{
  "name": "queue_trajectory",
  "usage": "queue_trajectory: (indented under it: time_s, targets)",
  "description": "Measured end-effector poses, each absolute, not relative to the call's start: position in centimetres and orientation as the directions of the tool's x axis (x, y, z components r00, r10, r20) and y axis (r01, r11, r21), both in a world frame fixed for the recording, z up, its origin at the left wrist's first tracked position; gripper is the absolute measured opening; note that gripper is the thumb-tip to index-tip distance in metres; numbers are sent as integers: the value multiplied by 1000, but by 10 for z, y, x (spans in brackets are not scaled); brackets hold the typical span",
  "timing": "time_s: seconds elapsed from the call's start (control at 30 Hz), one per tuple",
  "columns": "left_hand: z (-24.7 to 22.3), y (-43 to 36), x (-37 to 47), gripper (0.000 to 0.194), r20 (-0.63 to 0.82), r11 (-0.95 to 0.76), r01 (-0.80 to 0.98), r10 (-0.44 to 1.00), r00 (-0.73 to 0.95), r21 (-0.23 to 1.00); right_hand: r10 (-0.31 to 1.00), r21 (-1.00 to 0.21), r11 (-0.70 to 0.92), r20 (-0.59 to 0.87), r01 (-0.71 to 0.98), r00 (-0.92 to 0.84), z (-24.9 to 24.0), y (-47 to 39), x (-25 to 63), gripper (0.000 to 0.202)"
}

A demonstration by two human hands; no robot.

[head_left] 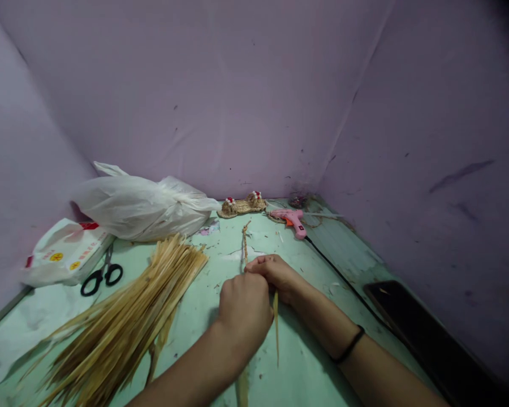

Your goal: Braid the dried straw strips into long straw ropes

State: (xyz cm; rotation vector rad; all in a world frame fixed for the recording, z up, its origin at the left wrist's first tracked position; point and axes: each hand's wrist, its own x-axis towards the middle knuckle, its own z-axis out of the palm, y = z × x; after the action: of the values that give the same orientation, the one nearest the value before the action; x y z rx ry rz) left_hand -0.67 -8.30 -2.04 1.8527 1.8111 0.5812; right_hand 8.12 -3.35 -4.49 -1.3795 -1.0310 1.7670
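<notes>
A thin braided strand [245, 243] of dry plant fibre rises from my fingers toward the back of the green table. My left hand [245, 305] is closed on the strand's lower part, its back toward the camera. Just above and to the right, my right hand [275, 274] pinches the strand, with a dark band on that wrist. Loose strips [276, 333] hang below the two hands, which touch each other. To the left lies a large bundle of dry flat leaf strips [136, 322].
Black-handled scissors [102, 278], a white packet [65, 251] and a tied white plastic bag [144, 206] are at left. Woven slippers [242, 207] lie at the wall. A pink glue gun [294, 221] with a black cord and a dark flat object [424, 333] are at right.
</notes>
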Motion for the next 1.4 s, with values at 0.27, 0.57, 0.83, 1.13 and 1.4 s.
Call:
queue_trajectory:
  time_s: [0.27,0.57,0.83,1.13,1.4]
  targets:
    - [-5,-46,-40,12,-261,250,527,964,-55,812,852,-882,-457,-397,-116,-341,-47,-33,88,4]
    - [-31,-37,-44,7,-584,584,91,765,272,807,871,-974,-228,-202,-4,-447,-58,-25,92,5]
    - [-36,-40,-33,14,-448,411,431,894,-16,803,949,-918,106,-21,383,-314,-65,-23,95,6]
    - [-16,-40,-54,18,-515,348,448,790,333,823,887,-960,-272,-275,61,-372,-48,-27,99,1]
    - [-20,-44,-77,14,-623,235,669,657,425,705,874,-923,-384,-366,7,-320,-46,-28,98,3]
